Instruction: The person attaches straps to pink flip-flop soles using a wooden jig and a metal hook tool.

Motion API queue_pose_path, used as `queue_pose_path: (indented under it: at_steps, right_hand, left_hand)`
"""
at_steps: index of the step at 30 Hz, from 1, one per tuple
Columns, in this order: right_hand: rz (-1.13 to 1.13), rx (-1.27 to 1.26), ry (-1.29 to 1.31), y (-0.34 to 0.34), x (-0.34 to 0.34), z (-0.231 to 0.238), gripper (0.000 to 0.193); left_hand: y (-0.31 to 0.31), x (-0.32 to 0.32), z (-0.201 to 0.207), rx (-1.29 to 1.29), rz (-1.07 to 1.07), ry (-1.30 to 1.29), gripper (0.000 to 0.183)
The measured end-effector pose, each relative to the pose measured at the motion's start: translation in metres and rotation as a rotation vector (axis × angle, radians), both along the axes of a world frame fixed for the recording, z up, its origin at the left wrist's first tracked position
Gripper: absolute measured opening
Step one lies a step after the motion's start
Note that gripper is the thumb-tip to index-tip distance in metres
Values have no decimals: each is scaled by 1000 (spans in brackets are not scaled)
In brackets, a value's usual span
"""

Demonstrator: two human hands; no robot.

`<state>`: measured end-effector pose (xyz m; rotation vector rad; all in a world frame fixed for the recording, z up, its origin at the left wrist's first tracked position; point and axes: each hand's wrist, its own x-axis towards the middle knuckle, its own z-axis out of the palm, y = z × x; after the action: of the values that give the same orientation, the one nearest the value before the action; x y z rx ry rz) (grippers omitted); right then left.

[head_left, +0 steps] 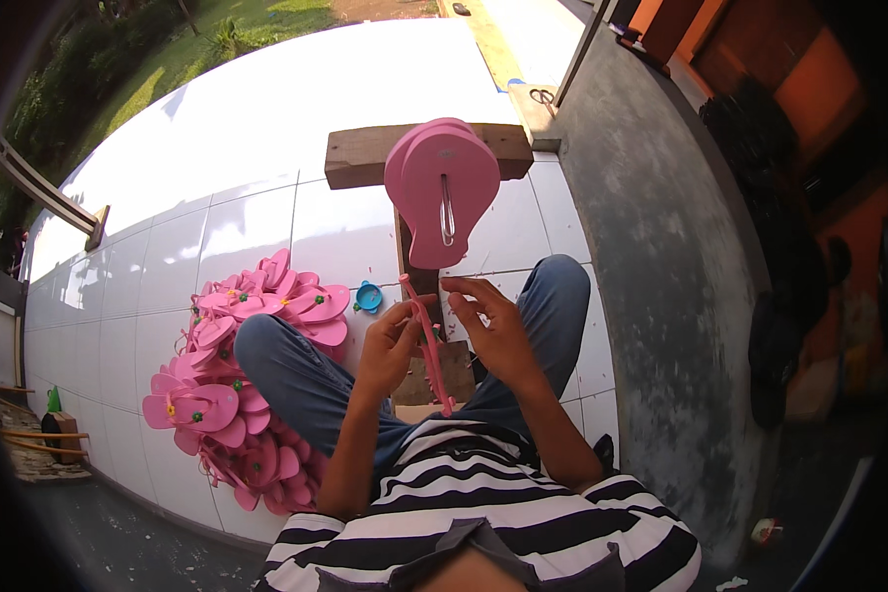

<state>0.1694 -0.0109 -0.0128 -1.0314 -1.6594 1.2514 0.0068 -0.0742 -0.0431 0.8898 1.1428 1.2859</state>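
Between my knees, my left hand (pixel 389 345) pinches a pink flip-flop strap (pixel 432 355) that hangs lengthwise with its lower end near my lap. My right hand (pixel 493 331) is just right of the strap, its fingers curved and apart, with nothing visible in them. Ahead of both hands, a small stack of pink flip-flop soles (pixel 434 163) rests on a wooden stand (pixel 357 161). A thin looped metal tool (pixel 447 212) sticks out of the top sole. Something small and green shows beside the strap, partly hidden by my left hand.
Left of my knee lies a large heap of pink flip-flops (pixel 202 407), some with green or yellow ornaments. A small blue round container (pixel 368 297) sits on the white tiles (pixel 257 232). Scissors (pixel 542 97) lie beyond the stand, and a grey concrete ledge (pixel 651 266) runs along the right.
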Motion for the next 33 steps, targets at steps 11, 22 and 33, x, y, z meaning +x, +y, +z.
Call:
queue_pose_path:
  at_steps: [11, 22, 33]
  right_hand:
    - [-46, -307, 441, 5, 4, -27, 29]
    - [69, -98, 505, 29, -2, 70, 22]
    - [37, 14, 368, 21, -10, 62, 17]
  left_hand:
    - [-6, 12, -22, 83, -27, 199, 30]
    - [57, -24, 100, 714, 464, 768, 24]
    - [99, -26, 141, 758, 425, 1061, 28]
